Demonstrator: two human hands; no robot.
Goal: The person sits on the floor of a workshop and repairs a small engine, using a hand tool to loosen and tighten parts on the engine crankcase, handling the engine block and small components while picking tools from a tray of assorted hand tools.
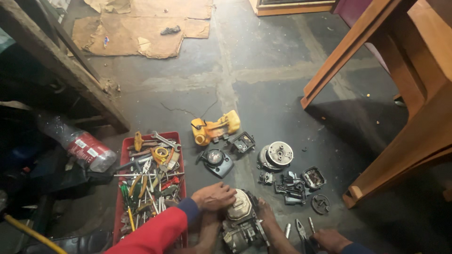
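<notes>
The left hand (pixel 214 196) lies closed over the top of a small engine (pixel 241 221) on the floor (pixel 263 94), steadying it mid-strip-down. The right hand (pixel 332 240) rests beside pliers (pixel 301 231); whether it grips them I cannot tell. Next likely calls for a firm hold while loosening a fastener.

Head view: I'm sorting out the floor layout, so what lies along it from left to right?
Plastic bottle → red tool tray → yellow housing → round metal part → small black parts → wooden furniture leg.
</notes>
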